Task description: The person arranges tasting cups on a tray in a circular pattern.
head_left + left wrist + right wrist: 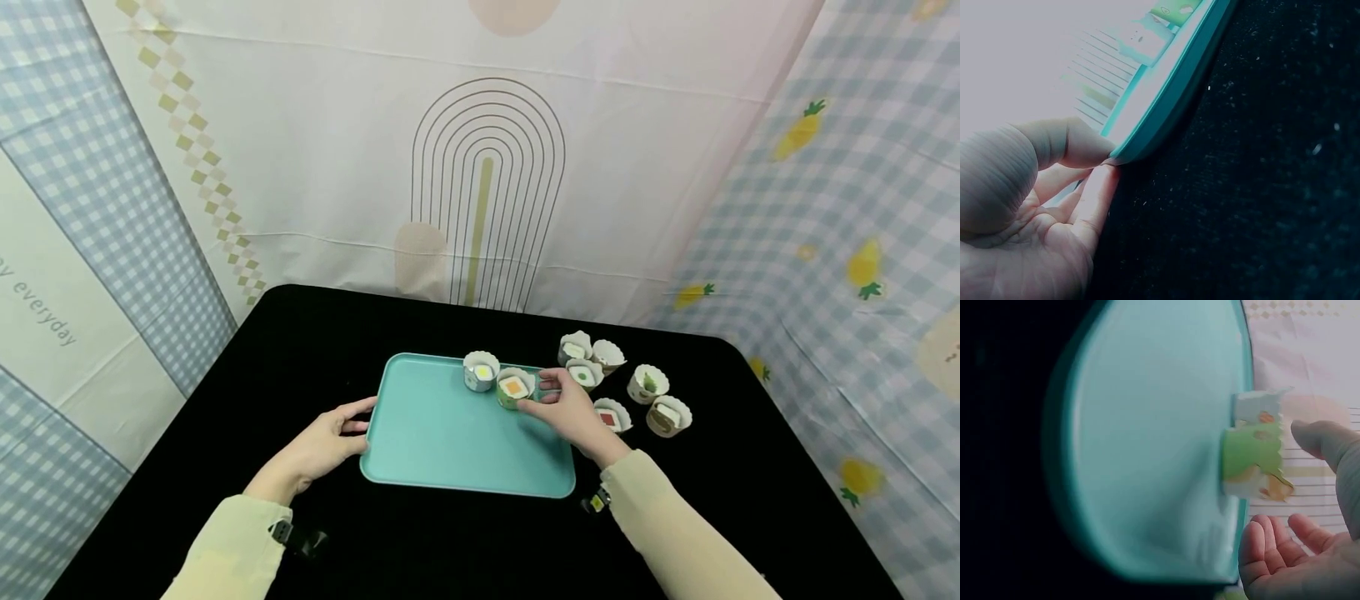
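Observation:
A light teal tray lies on the black table. The left hand rests with its thumb and fingertips against the tray's left rim; the left wrist view shows the thumb tip and a fingertip touching the tray's edge. On the tray's far side stand two scalloped paper cups: a pale one containing a white piece with a yellow spot, and a green one containing a white piece with an orange square. Around the green cup's right side the right hand is spread, thumb near it; the right wrist view shows thumb and fingers apart, gripping nothing.
Right of the tray, several more paper cups stand upright: one with a red square, one with a green spot, one with a green piece, and others beside them. A patterned curtain hangs behind the black table.

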Demonstrator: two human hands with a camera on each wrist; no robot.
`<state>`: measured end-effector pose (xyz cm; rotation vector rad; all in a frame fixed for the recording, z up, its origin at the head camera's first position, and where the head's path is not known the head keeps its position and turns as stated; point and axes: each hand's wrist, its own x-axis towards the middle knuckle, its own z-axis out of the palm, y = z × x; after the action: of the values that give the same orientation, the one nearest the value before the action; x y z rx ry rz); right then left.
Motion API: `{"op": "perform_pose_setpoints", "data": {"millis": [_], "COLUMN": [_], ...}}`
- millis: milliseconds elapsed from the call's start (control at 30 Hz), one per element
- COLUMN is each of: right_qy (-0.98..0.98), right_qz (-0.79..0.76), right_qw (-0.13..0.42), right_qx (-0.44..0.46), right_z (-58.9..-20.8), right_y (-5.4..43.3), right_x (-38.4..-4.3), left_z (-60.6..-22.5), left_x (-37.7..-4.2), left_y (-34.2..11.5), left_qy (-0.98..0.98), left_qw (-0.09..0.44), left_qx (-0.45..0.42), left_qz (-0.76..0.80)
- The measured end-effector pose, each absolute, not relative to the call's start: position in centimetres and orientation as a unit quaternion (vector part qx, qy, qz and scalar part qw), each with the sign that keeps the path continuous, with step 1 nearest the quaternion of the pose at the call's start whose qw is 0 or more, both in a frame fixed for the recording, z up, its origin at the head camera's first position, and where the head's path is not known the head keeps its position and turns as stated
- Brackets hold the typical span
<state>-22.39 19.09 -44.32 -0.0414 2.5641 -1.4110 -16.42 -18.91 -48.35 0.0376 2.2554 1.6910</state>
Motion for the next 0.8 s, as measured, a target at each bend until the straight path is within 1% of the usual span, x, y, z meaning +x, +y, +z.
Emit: {"op": "perform_pose_setpoints", "data": {"millis": [167, 433, 633, 800], "right_qy": [0.876, 0.894, 0.9, 0.905], "right_qz": [-0.471, -0.442, -0.432, -0.421], "right_qw": [0.103, 0.05, 0.017, 0.005], "right_qx": [-0.034, -0.059, -0.061, -0.061], "right_z": [-42.9, -41.3, -41.1, -41.6], "right_y": [21.0, 24.1, 26.8, 28.5], "right_x": [-21.3, -20.0, -19.5, -19.4], "left_z": [-48.2, -48.3, -48.2, -48.2], "left_x": [-16.4, -16.4, -16.4, -16.3], "left_y": [-18.9, -19.0, -18.9, -19.0], "left_qy": [0.79, 0.792, 0.792, 0.791], "left_qw": [0.161, 0.159, 0.157, 0.157], "left_qx": [0.014, 0.012, 0.017, 0.017], "left_qz": [0.592, 0.59, 0.59, 0.59]}}
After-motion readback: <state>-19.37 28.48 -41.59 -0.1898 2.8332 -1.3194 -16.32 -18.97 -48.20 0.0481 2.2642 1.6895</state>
